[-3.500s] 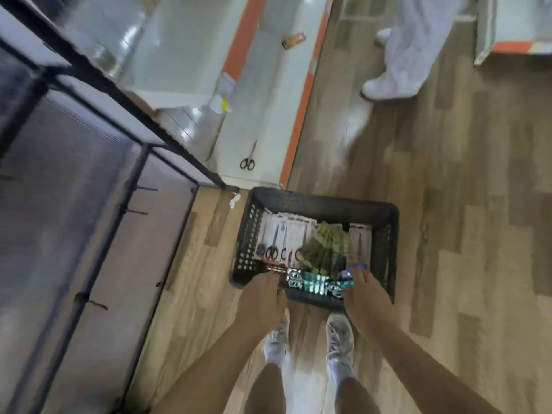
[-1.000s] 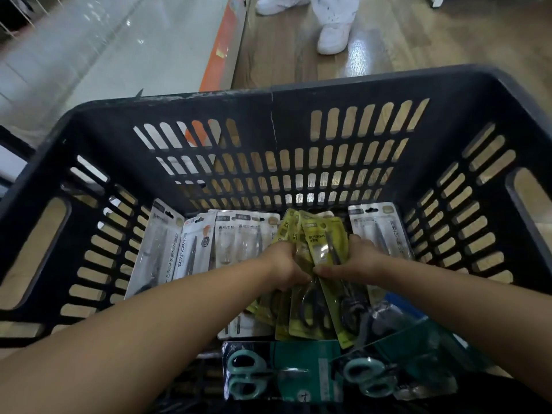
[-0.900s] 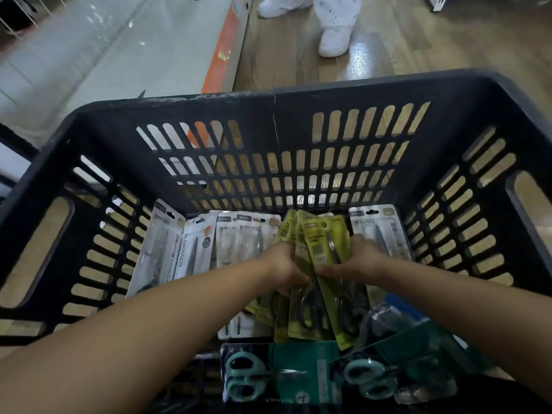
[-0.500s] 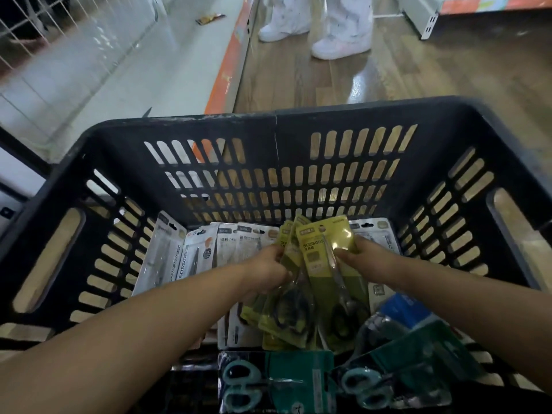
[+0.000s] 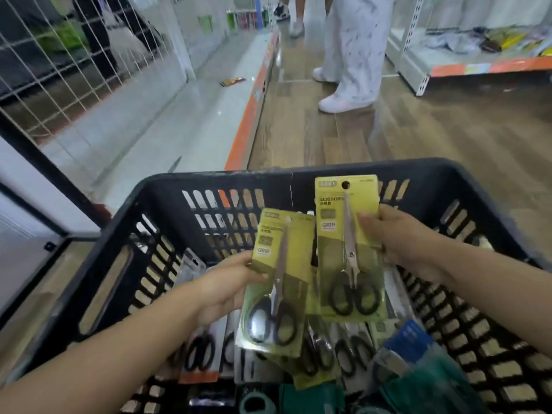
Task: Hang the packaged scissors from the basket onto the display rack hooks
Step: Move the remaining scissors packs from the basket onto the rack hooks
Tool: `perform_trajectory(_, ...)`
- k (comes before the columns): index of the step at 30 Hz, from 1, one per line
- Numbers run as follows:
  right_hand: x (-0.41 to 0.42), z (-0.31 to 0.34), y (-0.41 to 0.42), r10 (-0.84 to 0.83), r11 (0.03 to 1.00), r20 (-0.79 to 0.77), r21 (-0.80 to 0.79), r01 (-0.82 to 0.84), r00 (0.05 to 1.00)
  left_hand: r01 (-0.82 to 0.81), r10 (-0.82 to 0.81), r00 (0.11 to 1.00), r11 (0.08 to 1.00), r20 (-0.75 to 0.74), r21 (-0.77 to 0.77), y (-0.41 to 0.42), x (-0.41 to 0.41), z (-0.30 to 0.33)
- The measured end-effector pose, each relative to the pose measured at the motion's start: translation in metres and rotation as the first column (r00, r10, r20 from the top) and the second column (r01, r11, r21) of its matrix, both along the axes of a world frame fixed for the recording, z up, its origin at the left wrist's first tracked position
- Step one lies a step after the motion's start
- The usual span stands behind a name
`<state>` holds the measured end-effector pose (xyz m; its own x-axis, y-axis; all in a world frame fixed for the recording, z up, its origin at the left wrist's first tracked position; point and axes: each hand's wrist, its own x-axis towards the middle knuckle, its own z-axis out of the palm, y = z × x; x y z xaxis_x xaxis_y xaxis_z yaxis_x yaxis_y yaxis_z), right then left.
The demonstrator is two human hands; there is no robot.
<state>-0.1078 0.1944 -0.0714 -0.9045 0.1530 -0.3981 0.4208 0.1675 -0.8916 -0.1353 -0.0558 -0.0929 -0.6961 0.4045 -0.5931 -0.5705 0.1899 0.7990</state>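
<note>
While pinched by fingers (image 5: 369,219), scissors pack (image 5: 348,249).

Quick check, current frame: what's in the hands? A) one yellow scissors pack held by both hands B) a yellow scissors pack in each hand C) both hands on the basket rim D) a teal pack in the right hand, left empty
B: the left hand grips one yellow scissors pack and the right hand grips another yellow pack, both lifted above the black basket.

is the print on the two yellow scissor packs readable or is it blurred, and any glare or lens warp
Head view: the right hand's pack is fairly sharp, large print legible; the left hand's pack is softer, tilted, with plastic sheen low down. Wide-angle warp bows the basket rim. Glare streaks the pale shelf; frame edges smear.
</note>
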Motion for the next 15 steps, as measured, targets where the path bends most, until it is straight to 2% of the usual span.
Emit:
perform_trajectory(3,0.0,0.029,-0.004,-0.005,0.991,-0.074,-0.136,-0.005,0.997,-0.031,0.036,0.999,0.988,-0.035,0.151,-0.01,-0.004,0.015)
perform_trajectory(7,-0.006,0.06,-0.007,-0.05,0.971,-0.183,-0.241,0.005,0.982,-0.134,0.163,0.978,0.969,-0.13,0.207,-0.012,-0.014,0.034)
perform_trajectory(12,-0.013,0.073,-0.015,-0.089,0.954,-0.241,-0.301,0.013,0.966,-0.142,0.204,0.943,0.961,-0.264,0.236,-0.006,-0.032,0.06)
perform_trajectory(15,-0.014,0.073,-0.018,-0.085,0.965,-0.251,-0.262,0.017,0.964,-0.174,0.262,0.915,0.942,-0.307,0.287,-0.001,-0.04,0.069)
